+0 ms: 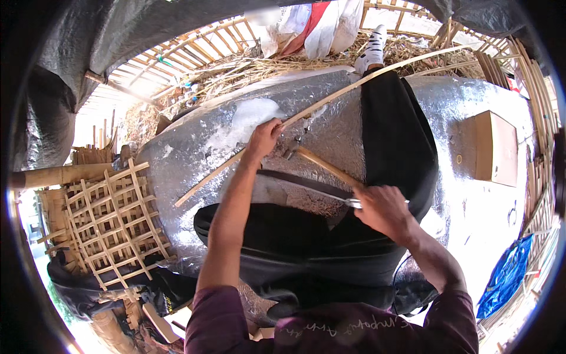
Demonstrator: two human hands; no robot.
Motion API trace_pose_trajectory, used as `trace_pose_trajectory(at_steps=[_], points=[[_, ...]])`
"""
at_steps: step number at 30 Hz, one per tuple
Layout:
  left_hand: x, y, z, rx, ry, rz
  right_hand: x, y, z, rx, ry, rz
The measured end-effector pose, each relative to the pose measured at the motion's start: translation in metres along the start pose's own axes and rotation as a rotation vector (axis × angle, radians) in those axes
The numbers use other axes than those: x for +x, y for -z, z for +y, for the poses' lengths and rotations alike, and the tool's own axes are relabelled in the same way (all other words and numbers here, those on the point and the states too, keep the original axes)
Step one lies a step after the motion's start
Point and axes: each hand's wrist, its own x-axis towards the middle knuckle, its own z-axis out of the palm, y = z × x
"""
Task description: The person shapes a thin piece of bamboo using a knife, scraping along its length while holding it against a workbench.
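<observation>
My left hand (263,138) grips a long thin bamboo strip (330,100) that runs from lower left to upper right across a shiny silver mat (194,141). My right hand (383,207) is closed on a knife with a wooden handle and dark blade (306,184) lying across my lap; a second wooden piece (324,165) angles from it toward the strip. My legs in black trousers (395,135) stretch over the mat, one foot in a white striped sock (372,50).
A woven bamboo lattice panel (112,218) lies at the left. A cardboard box (494,147) sits on the mat at right. Blue plastic sheet (507,274) at lower right. Straw, white sacks (324,26) and bamboo frames line the far side.
</observation>
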Motion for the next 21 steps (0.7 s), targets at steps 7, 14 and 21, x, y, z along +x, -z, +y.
trace_pose_trajectory(at_steps=[7,14,21], points=[[-0.01,0.002,-0.011,0.075,-0.052,0.128,-0.032,0.039,0.025,0.272,-0.104,0.398],[0.005,-0.034,0.02,0.171,0.002,0.322,0.103,-0.03,0.008,0.715,-0.371,0.166],[-0.002,-0.038,0.017,0.374,-0.177,0.55,0.127,-0.096,0.004,0.594,-0.315,0.282]])
